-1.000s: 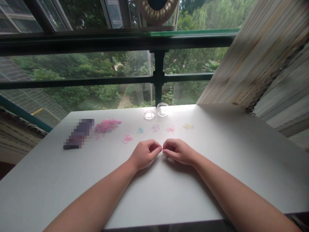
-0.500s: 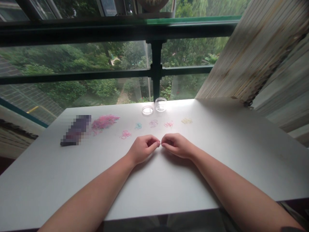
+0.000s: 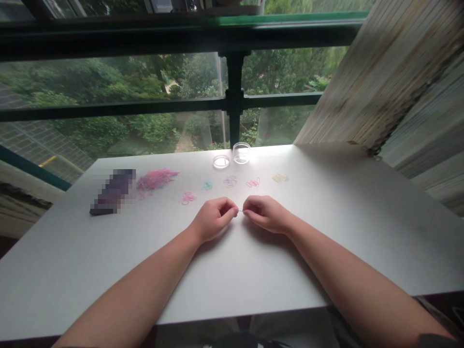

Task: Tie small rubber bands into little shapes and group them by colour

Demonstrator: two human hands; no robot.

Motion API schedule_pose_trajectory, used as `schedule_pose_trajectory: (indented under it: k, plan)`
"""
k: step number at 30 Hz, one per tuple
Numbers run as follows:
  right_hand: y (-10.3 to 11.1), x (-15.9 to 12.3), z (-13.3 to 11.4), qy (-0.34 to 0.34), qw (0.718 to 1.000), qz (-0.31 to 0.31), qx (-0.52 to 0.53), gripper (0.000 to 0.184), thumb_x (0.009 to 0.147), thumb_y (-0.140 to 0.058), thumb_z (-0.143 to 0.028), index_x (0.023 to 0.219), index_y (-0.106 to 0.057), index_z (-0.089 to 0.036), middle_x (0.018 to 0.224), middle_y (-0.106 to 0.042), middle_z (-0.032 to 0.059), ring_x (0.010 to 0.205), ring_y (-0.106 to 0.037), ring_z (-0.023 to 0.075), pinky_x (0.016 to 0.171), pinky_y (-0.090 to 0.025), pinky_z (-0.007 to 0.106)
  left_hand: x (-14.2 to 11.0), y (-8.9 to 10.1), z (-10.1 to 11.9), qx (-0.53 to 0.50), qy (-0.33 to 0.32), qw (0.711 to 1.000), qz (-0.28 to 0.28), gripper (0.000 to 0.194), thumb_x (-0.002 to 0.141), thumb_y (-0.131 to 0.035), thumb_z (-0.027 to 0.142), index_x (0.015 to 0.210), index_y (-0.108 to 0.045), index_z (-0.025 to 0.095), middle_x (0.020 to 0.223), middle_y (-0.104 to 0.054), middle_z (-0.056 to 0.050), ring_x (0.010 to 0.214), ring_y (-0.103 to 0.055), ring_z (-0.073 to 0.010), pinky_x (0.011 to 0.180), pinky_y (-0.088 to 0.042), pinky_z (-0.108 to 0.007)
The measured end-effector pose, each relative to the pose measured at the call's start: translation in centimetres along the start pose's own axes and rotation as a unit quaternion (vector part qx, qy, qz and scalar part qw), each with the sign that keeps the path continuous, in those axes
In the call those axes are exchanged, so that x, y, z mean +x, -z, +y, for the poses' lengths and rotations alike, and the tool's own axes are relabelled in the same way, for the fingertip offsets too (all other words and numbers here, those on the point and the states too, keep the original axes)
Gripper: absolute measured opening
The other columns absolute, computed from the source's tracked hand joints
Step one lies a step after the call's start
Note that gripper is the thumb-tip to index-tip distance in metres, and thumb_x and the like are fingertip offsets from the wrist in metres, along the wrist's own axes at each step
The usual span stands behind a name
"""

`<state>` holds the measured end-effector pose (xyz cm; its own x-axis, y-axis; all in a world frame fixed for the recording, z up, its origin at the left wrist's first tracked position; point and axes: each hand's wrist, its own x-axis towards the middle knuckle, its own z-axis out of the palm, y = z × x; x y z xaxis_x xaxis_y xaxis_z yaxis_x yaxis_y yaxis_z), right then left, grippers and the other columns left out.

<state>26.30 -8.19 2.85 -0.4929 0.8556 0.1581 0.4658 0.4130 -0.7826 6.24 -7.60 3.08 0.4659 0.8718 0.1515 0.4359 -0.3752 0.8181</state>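
Note:
My left hand (image 3: 214, 220) and my right hand (image 3: 268, 214) face each other just above the table, fingertips slightly apart. Both are closed in a pinch. A thin, pale rubber band (image 3: 240, 210) spans the small gap between them, one end in each pinch; its exact colour is hard to make out. Beyond the hands lie small groups of rubber bands: pink ones (image 3: 188, 198), blue-green ones (image 3: 207, 185), lilac ones (image 3: 230, 182), rosy ones (image 3: 253, 182) and pale yellow ones (image 3: 281, 178). To the left spreads a larger mixed heap of rubber bands (image 3: 157, 179), mostly pink.
A clear round container (image 3: 241, 153) and a shallow clear lid (image 3: 221, 163) stand at the back edge of the white table (image 3: 213, 290). At the left lies a dark pixelated object (image 3: 114, 192). Behind are a green-framed window (image 3: 235, 104) and a striped curtain (image 3: 333, 92).
My fingertips have drawn slightly apart, and the thin rubber band now shows between them. The view has tilted a little downward. The groups on the table lie as before.

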Motion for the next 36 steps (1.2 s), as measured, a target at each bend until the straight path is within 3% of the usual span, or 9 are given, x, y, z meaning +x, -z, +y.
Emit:
schedule_pose_trajectory:
  k: [30, 33, 36]
  plan:
    - [0.2, 0.0, 0.1, -0.01, 1.0, 0.004, 0.004, 0.005, 0.075, -0.048, -0.014, 0.073, -0.052, -0.018, 0.06, -0.049, -0.003, 0.053, -0.041, 0.0087, 0.051, -0.034, 0.021, 0.0, 0.0, -0.2, -0.003, 0.0, 1.0, 0.008, 0.02, 0.083, -0.049, 0.031, 0.079, -0.061, 0.016, 0.071, -0.063, -0.001, 0.061, -0.053, -0.0108, 0.057, -0.041, -0.021]
    - [0.2, 0.0, -0.1, -0.015, 1.0, -0.002, 0.0, 0.006, 0.077, -0.048, -0.015, 0.074, -0.052, -0.018, 0.061, -0.05, -0.0029, 0.054, -0.042, 0.0089, 0.052, -0.035, 0.021, 0.5, 1.0, -0.6, 0.046, -0.017, 0.998, 0.033, 0.02, 0.083, -0.05, 0.032, 0.08, -0.062, 0.016, 0.072, -0.064, -0.001, 0.064, -0.055, -0.0114, 0.058, -0.042, -0.021]
    - [0.2, -0.1, -0.2, -0.021, 1.0, -0.007, -0.007, 0.006, 0.077, -0.048, -0.015, 0.074, -0.052, -0.018, 0.062, -0.05, -0.0028, 0.055, -0.043, 0.009, 0.052, -0.035, 0.021, 1.7, 3.5, -1.7, 0.139, -0.047, 0.983, 0.108, 0.02, 0.082, -0.051, 0.032, 0.081, -0.064, 0.017, 0.076, -0.065, -0.003, 0.07, -0.057, -0.0135, 0.061, -0.043, -0.023]
